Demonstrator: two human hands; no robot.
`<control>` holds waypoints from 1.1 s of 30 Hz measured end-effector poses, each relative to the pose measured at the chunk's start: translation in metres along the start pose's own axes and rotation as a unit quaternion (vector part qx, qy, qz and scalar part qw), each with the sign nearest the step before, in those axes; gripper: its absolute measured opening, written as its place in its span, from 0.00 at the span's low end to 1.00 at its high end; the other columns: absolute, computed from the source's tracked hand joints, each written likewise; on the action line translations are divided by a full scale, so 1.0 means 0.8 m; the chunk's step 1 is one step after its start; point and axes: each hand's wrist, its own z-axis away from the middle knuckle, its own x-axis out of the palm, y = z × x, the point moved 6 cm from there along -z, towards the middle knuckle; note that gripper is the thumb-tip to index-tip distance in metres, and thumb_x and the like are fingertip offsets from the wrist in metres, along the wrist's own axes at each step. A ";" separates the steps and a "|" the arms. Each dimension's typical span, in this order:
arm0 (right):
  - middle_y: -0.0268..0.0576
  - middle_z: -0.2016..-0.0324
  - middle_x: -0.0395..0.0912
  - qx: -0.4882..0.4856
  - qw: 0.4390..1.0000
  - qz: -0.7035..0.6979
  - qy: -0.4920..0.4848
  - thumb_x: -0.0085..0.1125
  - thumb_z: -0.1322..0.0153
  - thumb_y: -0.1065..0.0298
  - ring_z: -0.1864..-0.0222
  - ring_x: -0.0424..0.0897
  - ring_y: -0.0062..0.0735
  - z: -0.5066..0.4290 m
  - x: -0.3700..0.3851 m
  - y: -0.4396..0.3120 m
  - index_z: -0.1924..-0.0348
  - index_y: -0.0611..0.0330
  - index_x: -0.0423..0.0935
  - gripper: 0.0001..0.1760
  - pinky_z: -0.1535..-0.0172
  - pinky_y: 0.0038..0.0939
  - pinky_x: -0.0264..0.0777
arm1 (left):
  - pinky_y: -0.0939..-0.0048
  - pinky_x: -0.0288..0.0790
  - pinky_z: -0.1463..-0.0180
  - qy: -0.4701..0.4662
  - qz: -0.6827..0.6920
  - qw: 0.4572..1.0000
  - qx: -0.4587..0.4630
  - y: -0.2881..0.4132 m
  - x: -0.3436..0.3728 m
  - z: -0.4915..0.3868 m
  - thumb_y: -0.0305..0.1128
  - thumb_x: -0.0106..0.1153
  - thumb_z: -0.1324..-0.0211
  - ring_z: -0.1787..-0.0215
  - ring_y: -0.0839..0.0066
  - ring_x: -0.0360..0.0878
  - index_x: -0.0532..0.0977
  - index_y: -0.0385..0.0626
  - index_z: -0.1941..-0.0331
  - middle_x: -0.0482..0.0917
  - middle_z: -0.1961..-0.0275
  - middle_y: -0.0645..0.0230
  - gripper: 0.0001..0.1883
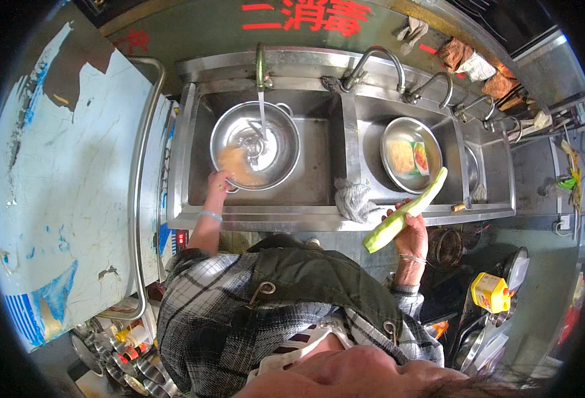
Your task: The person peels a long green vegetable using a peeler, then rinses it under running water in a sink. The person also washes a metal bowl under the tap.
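Note:
My left hand (217, 183) is at the near left rim of a round stainless steel basin (292, 149) in the left sink. It grips a tan thing (240, 166), perhaps a cloth or scrubber, too blurred by motion to name. Water (262, 112) runs from the faucet (260, 64) into the basin, where some water lies. In my right hand (412, 234) is a long, peeled, pale green gourd (397, 224), held slantwise over the sink's front edge. Beyond its tip, a second steel basin (389, 171) holds a flat package (420, 159) and a yellowish block (402, 156).
A wet grey cloth (354, 201) drapes over the divider's front end. More faucets (402, 69) line the back. A wooden-handled tool (459, 207) lies on the right ledge. On the left stands a pale worn panel (103, 164) with a metal rail (137, 199). A yellow jug (490, 292) stands at right.

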 end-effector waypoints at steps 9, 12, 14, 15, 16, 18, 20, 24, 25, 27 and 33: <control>0.47 0.57 0.73 -0.009 1.000 0.006 -0.014 0.59 0.39 0.74 0.54 0.74 0.51 0.008 0.015 -0.007 0.46 0.59 0.64 0.28 0.46 0.55 0.66 | 0.63 0.70 0.68 0.037 -0.603 0.639 0.476 0.143 0.160 0.091 0.21 0.58 0.60 0.71 0.66 0.77 0.71 0.59 0.45 0.78 0.73 0.69 0.33; 0.47 0.57 0.72 -0.025 1.000 0.001 0.009 0.60 0.40 0.74 0.54 0.74 0.51 0.017 0.006 -0.011 0.46 0.59 0.64 0.28 0.46 0.55 0.66 | 0.66 0.68 0.68 -0.025 -0.625 0.478 0.616 0.158 0.179 0.133 0.20 0.59 0.62 0.75 0.70 0.73 0.71 0.61 0.44 0.75 0.78 0.71 0.35; 0.47 0.57 0.72 -0.036 0.999 -0.002 0.020 0.60 0.39 0.74 0.53 0.73 0.51 0.022 -0.003 -0.015 0.46 0.60 0.63 0.28 0.46 0.55 0.66 | 0.66 0.69 0.68 -0.020 -0.570 0.544 0.615 0.157 0.177 0.134 0.20 0.59 0.61 0.74 0.70 0.74 0.71 0.61 0.44 0.75 0.77 0.71 0.34; 0.48 0.57 0.72 -0.042 0.999 -0.008 0.025 0.59 0.39 0.74 0.53 0.73 0.51 0.024 -0.009 -0.013 0.46 0.60 0.63 0.28 0.46 0.55 0.66 | 0.66 0.69 0.68 -0.019 -0.543 0.572 0.614 0.156 0.175 0.130 0.20 0.59 0.61 0.73 0.70 0.74 0.71 0.61 0.44 0.76 0.77 0.71 0.34; 0.48 0.57 0.72 -0.043 0.999 -0.008 0.030 0.59 0.39 0.74 0.53 0.73 0.52 0.025 -0.010 -0.013 0.45 0.60 0.62 0.29 0.47 0.53 0.67 | 0.65 0.69 0.67 -0.002 -0.552 0.626 0.552 0.143 0.163 0.110 0.22 0.60 0.61 0.73 0.69 0.75 0.71 0.59 0.45 0.77 0.75 0.68 0.33; 0.48 0.57 0.72 -0.046 0.998 -0.013 0.030 0.59 0.39 0.74 0.53 0.73 0.52 0.026 -0.013 -0.011 0.45 0.60 0.62 0.29 0.47 0.53 0.67 | 0.64 0.69 0.67 0.052 -0.543 0.720 0.429 0.108 0.139 0.058 0.25 0.61 0.61 0.73 0.68 0.75 0.72 0.58 0.46 0.78 0.73 0.64 0.31; 0.48 0.57 0.71 -0.037 0.999 -0.014 0.028 0.60 0.39 0.73 0.53 0.73 0.51 0.023 -0.008 -0.009 0.45 0.60 0.61 0.29 0.47 0.51 0.67 | 0.66 0.67 0.73 0.041 -0.412 0.870 0.268 0.048 0.097 -0.012 0.28 0.61 0.65 0.78 0.69 0.74 0.75 0.46 0.55 0.77 0.73 0.59 0.24; 0.49 0.58 0.71 -0.044 0.998 -0.024 0.047 0.58 0.39 0.74 0.55 0.74 0.53 0.029 -0.015 -0.006 0.45 0.61 0.60 0.29 0.48 0.52 0.69 | 0.71 0.57 0.85 0.002 -0.135 0.991 -0.008 -0.008 0.106 -0.035 0.26 0.57 0.66 0.86 0.75 0.67 0.69 0.42 0.82 0.71 0.82 0.67 0.06; 0.49 0.57 0.71 -0.045 0.997 -0.024 0.051 0.57 0.39 0.74 0.55 0.74 0.53 0.031 -0.016 -0.006 0.45 0.61 0.60 0.29 0.48 0.52 0.69 | 0.72 0.57 0.85 -0.008 -0.114 0.993 -0.025 -0.008 0.112 -0.036 0.27 0.57 0.66 0.87 0.75 0.67 0.69 0.43 0.83 0.70 0.83 0.67 0.06; 0.49 0.57 0.71 -0.048 0.997 -0.021 0.058 0.58 0.39 0.74 0.54 0.74 0.53 0.035 -0.019 -0.007 0.45 0.61 0.60 0.29 0.48 0.52 0.68 | 0.73 0.58 0.85 -0.027 -0.069 0.995 -0.060 -0.005 0.126 -0.039 0.27 0.57 0.66 0.87 0.74 0.66 0.68 0.44 0.85 0.68 0.85 0.68 0.06; 0.48 0.57 0.71 -0.045 0.997 -0.023 0.064 0.59 0.39 0.73 0.54 0.73 0.52 0.034 -0.032 -0.003 0.45 0.60 0.61 0.29 0.48 0.53 0.68 | 0.69 0.63 0.76 -0.092 -0.048 0.992 -0.073 0.024 0.181 -0.040 0.29 0.58 0.67 0.81 0.71 0.68 0.71 0.46 0.81 0.72 0.80 0.69 0.06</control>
